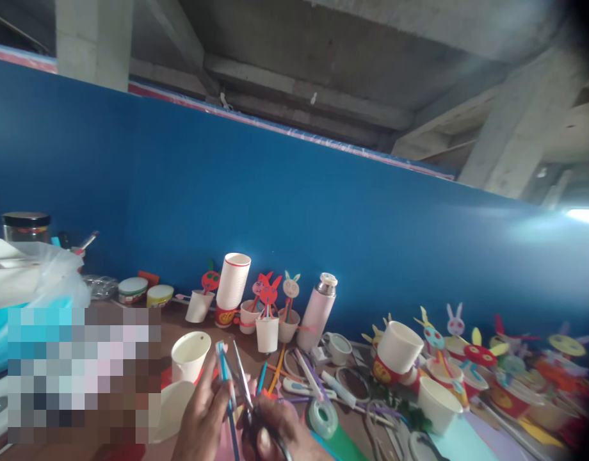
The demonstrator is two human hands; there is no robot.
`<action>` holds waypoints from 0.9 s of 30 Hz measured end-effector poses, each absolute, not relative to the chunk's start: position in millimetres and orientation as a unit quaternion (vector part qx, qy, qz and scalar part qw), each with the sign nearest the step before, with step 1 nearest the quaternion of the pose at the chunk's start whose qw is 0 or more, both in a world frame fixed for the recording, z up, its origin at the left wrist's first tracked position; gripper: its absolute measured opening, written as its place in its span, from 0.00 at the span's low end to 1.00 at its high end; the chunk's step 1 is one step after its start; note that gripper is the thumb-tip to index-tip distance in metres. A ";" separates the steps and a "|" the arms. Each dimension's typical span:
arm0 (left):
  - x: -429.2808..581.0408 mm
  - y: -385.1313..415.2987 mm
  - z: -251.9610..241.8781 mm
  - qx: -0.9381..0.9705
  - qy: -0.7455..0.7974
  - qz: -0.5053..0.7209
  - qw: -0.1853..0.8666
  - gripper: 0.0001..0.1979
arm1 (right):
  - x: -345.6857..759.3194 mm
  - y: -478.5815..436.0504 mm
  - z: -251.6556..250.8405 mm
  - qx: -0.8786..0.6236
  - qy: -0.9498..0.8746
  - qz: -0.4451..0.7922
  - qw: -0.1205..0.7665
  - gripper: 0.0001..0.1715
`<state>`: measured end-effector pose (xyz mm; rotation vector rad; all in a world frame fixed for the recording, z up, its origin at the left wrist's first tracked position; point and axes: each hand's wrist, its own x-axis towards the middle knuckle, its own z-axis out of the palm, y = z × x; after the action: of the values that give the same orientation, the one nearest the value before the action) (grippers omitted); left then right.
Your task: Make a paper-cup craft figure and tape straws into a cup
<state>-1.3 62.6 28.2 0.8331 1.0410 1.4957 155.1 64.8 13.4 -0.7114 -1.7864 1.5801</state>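
Paper cups (191, 355) crowd the table (172, 320) up to the blue wall (323, 224), little free room. Left hand (201, 419) pinches a blue straw (223, 368) upright; right hand (280, 432) grips scissors (241, 378), blades just beside it.

Matt paper cup (189, 368), glossy pink flask (317, 314), shiny metal scissors (242, 379), smooth plastic straw (223, 366).

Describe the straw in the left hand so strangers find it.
Below the blue wall, low on the table, two hands meet. The left hand holds a blue straw nearly upright beside the right hand, which grips scissors; other straws lie flat.
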 end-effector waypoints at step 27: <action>4.5 51.6 36.5 0.338 0.419 0.615 0.576 0.44 | 151.7 68.9 4.9 -0.315 -0.662 0.576 0.361 0.32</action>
<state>4.5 51.6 36.5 0.7905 0.9812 1.4411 151.7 68.9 4.9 -0.8119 -1.7070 1.4836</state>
